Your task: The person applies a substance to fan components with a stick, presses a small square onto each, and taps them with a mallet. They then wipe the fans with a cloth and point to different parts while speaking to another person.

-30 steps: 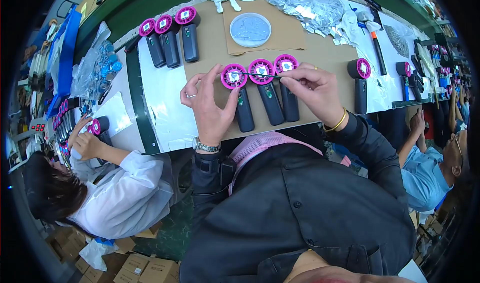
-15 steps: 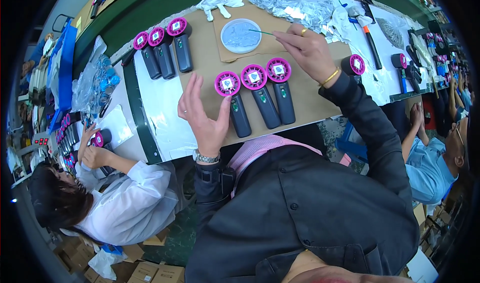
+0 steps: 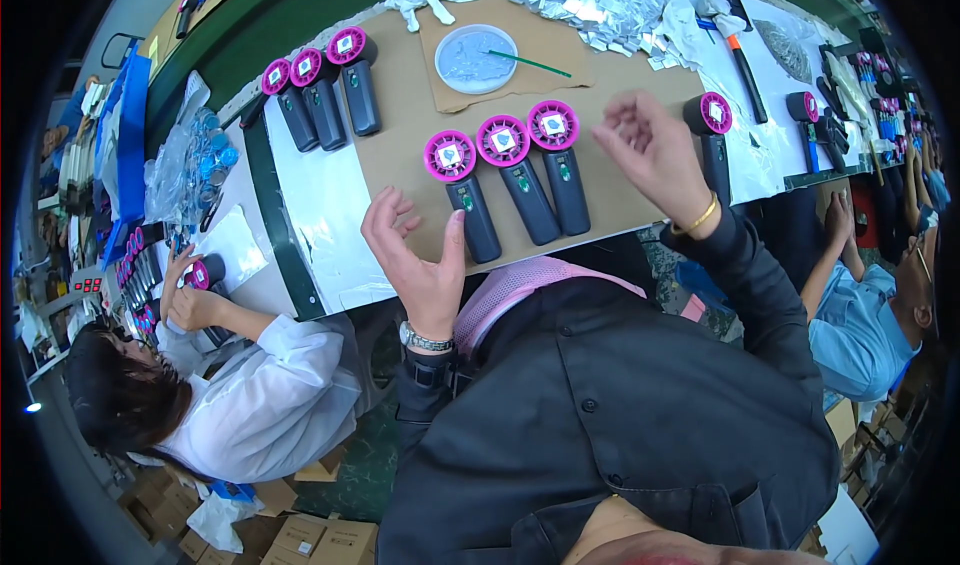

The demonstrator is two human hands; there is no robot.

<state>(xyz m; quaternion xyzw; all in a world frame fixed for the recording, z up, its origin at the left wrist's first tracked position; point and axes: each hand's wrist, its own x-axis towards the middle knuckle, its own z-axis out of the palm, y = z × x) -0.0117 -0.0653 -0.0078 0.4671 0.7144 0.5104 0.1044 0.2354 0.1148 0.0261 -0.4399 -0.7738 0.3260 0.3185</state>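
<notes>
Left hand [image 3: 420,255] and right hand [image 3: 650,155] gripped nothing. A bump could've knocked the closest fan [image 3: 471,210] off the tabletop's [image 3: 625,205] near edge.

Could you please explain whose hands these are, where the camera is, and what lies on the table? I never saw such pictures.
No machine here: these are a person's bare left hand and right hand. The fisheye camera, worn on the head, looks down, so edges bend. Three dark devices with round pink heads lie on brown board between the hands. Both hands look empty; the left thumb is near one device. Beyond, a green stick lies with one end over a round dish.
</notes>
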